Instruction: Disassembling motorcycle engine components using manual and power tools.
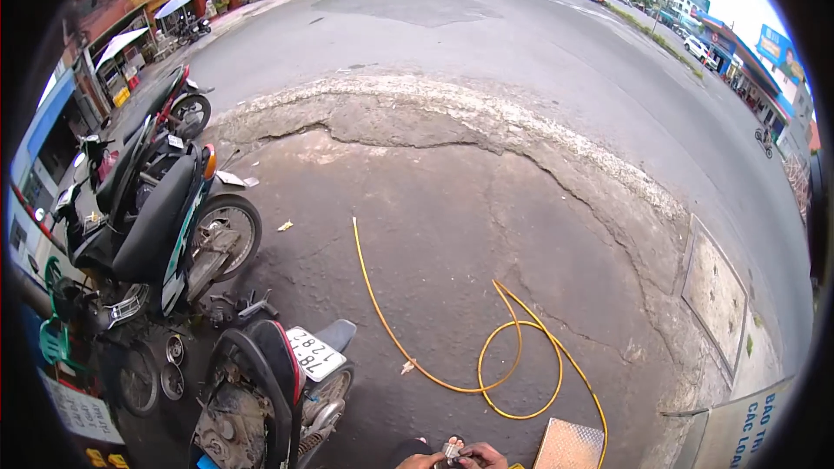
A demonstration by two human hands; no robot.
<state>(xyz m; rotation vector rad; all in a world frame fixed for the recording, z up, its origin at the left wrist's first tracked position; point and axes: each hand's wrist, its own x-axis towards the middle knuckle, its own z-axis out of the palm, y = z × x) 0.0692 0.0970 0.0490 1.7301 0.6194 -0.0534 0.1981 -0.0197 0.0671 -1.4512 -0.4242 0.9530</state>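
Observation:
Both my hands meet at the bottom edge of the picture, only partly in view. My left hand (420, 461) and my right hand (483, 455) together pinch a small grey metal part (452, 451) between their fingertips. What kind of part it is cannot be told. A yellow air hose (486, 356) lies looped on the cracked pavement just ahead of my hands, one end running out toward the middle of the lot.
A motorbike with a red rear and a white plate (278, 373) stands close at my left. More parked motorbikes (156, 217) fill the left side. A checkered metal plate (569, 445) lies at my right, with a blue-lettered sign board (747, 430) beyond. A wide road with distant traffic (521, 26) runs ahead.

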